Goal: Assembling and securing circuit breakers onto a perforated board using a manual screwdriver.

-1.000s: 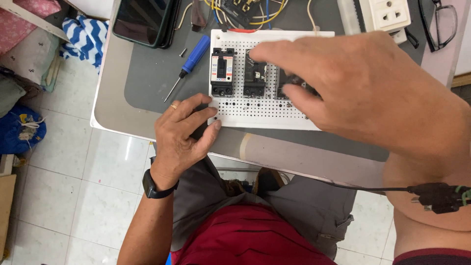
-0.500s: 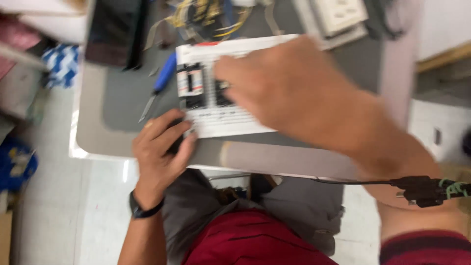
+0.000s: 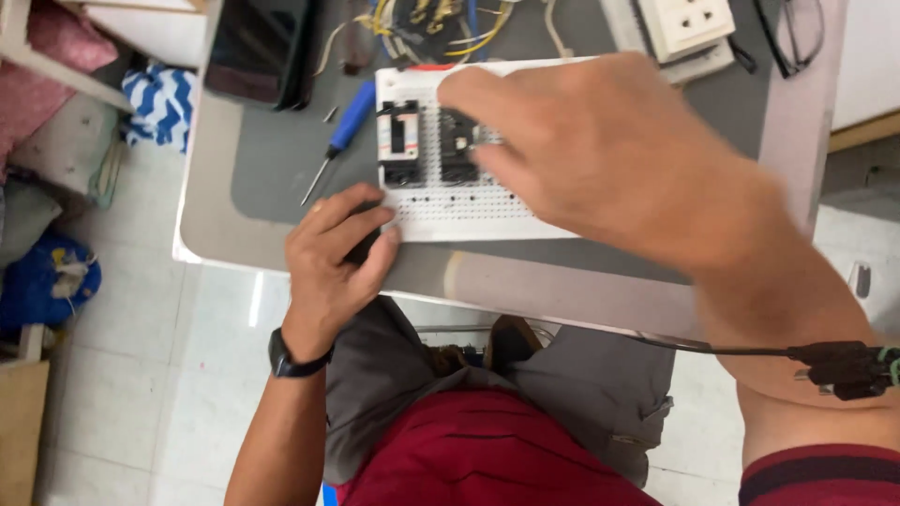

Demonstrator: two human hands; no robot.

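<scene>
board: white perforated board (image 3: 469, 211) is pinned at its corner by left hand (image 3: 333, 258), fingers flat.
breaker: second black breaker (image 3: 457, 145) is touched by right hand (image 3: 600, 150); grip can't be told, blurred.
risk: board prob gets shoved into blue screwdriver (image 3: 342, 136) if pushed too hard.

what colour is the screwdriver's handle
Blue; the screwdriver lies on the grey mat left of the perforated board, clearest in the head view.

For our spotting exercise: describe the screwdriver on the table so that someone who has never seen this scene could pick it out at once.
Start at the white perforated board in the middle of the grey table. Just off its left edge lies the screwdriver, slanting down to the left, above the left hand. Its blue handle and thin metal shaft set it apart from the black devices on the board.
</scene>
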